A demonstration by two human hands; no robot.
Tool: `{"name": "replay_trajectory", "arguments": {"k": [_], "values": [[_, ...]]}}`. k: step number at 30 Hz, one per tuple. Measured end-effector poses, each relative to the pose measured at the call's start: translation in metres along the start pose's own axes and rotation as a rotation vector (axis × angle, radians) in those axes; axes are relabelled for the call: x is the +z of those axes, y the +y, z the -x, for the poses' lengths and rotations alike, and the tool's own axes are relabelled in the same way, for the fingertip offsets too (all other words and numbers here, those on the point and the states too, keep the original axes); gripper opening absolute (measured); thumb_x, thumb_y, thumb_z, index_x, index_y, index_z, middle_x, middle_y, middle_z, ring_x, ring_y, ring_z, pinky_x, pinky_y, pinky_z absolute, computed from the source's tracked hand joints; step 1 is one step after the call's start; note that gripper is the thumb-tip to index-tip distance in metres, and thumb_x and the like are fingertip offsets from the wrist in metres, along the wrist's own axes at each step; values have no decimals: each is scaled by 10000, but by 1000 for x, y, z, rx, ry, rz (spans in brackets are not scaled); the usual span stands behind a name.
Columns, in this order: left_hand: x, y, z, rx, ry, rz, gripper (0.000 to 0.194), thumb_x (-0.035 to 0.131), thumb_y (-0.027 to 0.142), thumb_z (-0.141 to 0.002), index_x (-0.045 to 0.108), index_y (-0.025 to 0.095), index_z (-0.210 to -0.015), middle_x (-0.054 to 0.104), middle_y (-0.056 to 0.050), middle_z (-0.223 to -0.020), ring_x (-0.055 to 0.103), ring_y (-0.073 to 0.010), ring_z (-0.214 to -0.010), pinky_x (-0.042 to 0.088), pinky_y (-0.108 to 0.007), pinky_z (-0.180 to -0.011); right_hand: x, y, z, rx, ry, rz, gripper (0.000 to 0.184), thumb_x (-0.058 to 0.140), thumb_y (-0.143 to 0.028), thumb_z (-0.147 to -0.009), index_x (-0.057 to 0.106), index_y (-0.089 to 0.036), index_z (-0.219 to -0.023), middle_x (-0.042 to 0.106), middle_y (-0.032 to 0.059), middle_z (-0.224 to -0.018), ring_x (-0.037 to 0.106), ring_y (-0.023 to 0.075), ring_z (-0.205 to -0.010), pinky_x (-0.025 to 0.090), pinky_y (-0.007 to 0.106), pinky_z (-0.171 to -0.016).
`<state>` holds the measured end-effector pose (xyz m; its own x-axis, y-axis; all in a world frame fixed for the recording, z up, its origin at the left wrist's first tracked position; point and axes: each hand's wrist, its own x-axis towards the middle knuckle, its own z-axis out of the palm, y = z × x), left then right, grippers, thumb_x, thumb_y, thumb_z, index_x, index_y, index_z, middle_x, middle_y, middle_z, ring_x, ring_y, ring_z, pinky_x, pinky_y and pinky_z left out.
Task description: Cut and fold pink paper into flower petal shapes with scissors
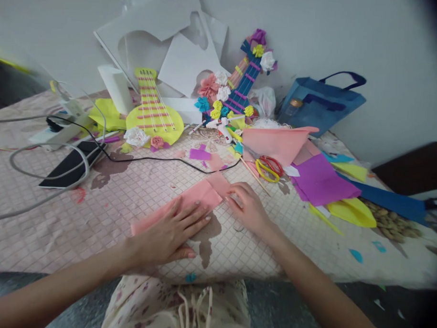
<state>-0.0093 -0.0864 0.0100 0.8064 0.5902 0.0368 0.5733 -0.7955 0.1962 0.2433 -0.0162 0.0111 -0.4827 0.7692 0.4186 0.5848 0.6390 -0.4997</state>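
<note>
A folded strip of pink crepe paper [203, 192] lies slantwise on the patterned tablecloth in front of me. My left hand [176, 229] rests flat across its lower edge, fingers spread. At the strip's upper right end, my right hand [247, 205] pinches the corner of a pink paper flap between thumb and fingers. Beyond my right hand lie scissors with red and yellow handles [268, 169] and a thin wooden stick [256, 176]. A black cord [161, 158] runs across the cloth behind the strip.
A yellow paper guitar [153, 116] and a blue one with paper flowers [244, 83] lean at the back near a glue gun [223, 130]. Pink and purple paper sheets [321, 179] lie right. A dark phone-like slab [73, 163] lies left; a blue bag [321, 108] stands back right.
</note>
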Motion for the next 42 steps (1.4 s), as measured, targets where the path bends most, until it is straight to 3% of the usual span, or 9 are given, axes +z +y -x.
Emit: {"name": "replay_trajectory", "arguments": {"k": [9, 15, 18, 24, 31, 38, 42], "values": [[0, 2, 0, 0, 18, 8, 700, 330, 541, -891, 78, 222, -1460, 200, -112, -1506, 140, -289, -1389, 48, -548, -1090, 2, 1, 8, -101, -137, 41, 350, 465, -151, -857, 550, -225, -1188, 573, 90, -1168, 491, 231, -1107, 431, 435, -950], [-5, 4, -1, 0, -11, 40, 704, 340, 531, -893, 65, 217, -1460, 188, -129, -1503, 138, -309, -1385, 67, -580, -1077, 4, -3, 12, -178, -222, 136, 353, 454, -196, -891, 544, -200, -1232, 548, 80, -1279, 408, 231, -1241, 374, 451, -1022], [-10, -4, 3, -23, 5, 59, 633, 328, 437, -931, 56, 222, -1460, 191, -119, -1503, 147, -275, -1388, 71, -544, -1096, 5, -1, 13, -175, -231, 152, 368, 461, -201, -890, 534, -204, -1251, 567, 83, -1263, 424, 237, -1237, 396, 460, -1001], [-8, -16, 17, -74, 30, -41, 498, 303, 232, -953, 199, 248, -1440, 249, -69, -1495, 124, -248, -1394, -23, -547, -1099, 7, 2, 14, -169, -210, 148, 388, 483, -195, -874, 530, -221, -1259, 574, 76, -1260, 443, 234, -1228, 415, 456, -986], [-3, -5, 22, -116, 27, -37, 516, 322, 307, -954, 171, 261, -1445, 222, -62, -1503, 137, -249, -1392, 69, -522, -1107, 7, 1, 14, -161, -228, 155, 382, 461, -192, -883, 525, -225, -1259, 556, 71, -1282, 434, 233, -1235, 399, 461, -996], [-3, -7, 22, -109, 31, -39, 505, 309, 309, -957, 183, 261, -1443, 210, -59, -1506, 123, -254, -1394, 58, -520, -1109, 5, -6, 11, -166, -184, 107, 426, 438, -241, -910, 436, -214, -1335, 491, 92, -1344, 391, 228, -1278, 363, 459, -1041], [-3, -6, 22, -117, 15, -49, 503, 303, 314, -958, 183, 258, -1443, 209, -58, -1507, 120, -255, -1395, 55, -525, -1106, 12, -20, -1, -251, -296, 143, 509, 433, -295, -917, 332, -176, -1402, 423, 118, -1403, 290, 229, -1343, 295, 467, -1088]]}}
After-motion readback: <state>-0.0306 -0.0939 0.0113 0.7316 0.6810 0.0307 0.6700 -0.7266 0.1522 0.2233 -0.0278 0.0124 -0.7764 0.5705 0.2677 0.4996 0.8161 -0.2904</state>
